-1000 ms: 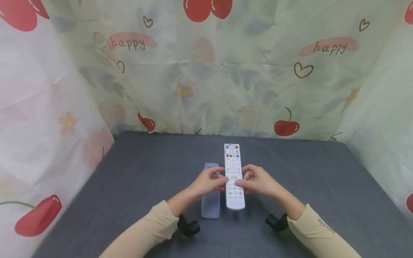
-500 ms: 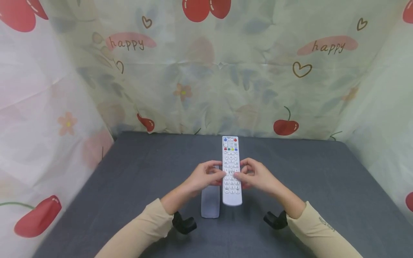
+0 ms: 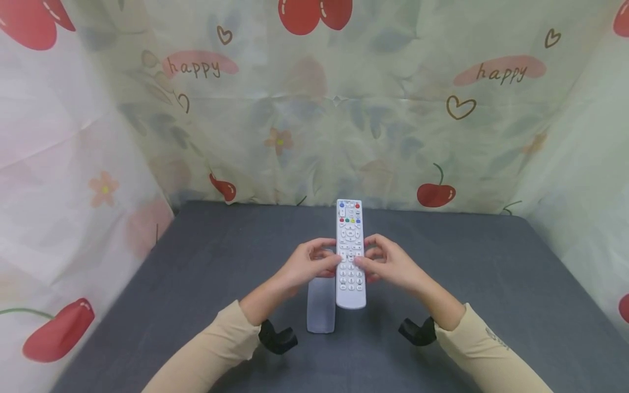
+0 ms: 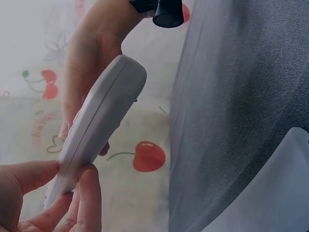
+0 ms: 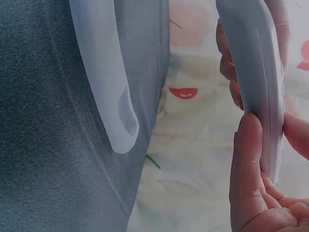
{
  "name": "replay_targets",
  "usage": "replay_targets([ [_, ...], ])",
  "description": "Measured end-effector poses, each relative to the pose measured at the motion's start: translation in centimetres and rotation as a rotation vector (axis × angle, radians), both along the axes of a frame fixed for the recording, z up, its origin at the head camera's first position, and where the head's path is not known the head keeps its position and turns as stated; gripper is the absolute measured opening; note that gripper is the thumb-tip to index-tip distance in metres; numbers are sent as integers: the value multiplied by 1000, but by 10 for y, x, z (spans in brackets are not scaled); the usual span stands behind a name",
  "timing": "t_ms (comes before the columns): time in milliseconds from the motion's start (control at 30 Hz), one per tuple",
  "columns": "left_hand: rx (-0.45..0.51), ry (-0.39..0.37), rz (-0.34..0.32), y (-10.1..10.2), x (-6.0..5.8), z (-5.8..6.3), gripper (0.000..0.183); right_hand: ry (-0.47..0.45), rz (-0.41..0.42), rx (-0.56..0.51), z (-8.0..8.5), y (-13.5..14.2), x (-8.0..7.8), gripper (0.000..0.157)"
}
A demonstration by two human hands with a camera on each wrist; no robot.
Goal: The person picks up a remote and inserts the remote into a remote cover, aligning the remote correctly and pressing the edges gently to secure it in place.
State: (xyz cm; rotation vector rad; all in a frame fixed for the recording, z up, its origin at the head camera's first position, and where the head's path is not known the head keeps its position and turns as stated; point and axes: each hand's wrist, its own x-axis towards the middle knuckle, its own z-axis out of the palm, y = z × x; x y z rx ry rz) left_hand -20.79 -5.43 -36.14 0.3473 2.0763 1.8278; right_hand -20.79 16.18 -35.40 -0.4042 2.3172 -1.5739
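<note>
Left hand [image 3: 308, 262] and right hand [image 3: 391, 265] are raising the remote [image 3: 350, 234] mid-frame, fingers [image 5: 247, 145] pinching its sides, getting it clear of the cover [image 3: 321, 311].

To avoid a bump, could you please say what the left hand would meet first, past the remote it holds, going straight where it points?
Probably the right hand, which grips the opposite side of the remote, facing the left hand; exact depth is unclear.

Find the remote control [image 3: 351, 254] above the worktop [image 3: 442, 245], between the fingers of the left hand [image 3: 309, 263] and the right hand [image 3: 391, 265]. See the remote cover [image 3: 321, 308] on the worktop, left of the remote control, with the curtain [image 3: 314, 109] behind and to both sides.
</note>
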Motion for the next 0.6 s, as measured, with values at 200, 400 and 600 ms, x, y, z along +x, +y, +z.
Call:
replay_targets([
  [200,2,5,-6,-2,-1,1,47,-1,-10,-15,4,-3,1,51],
  [400,-8,29,-5,-4,-1,4,47,22,-19,-49,4,-6,2,49],
  [600,-22,37,5,-4,-1,5,49,68,-48,-33,4,-8,2,50],
])
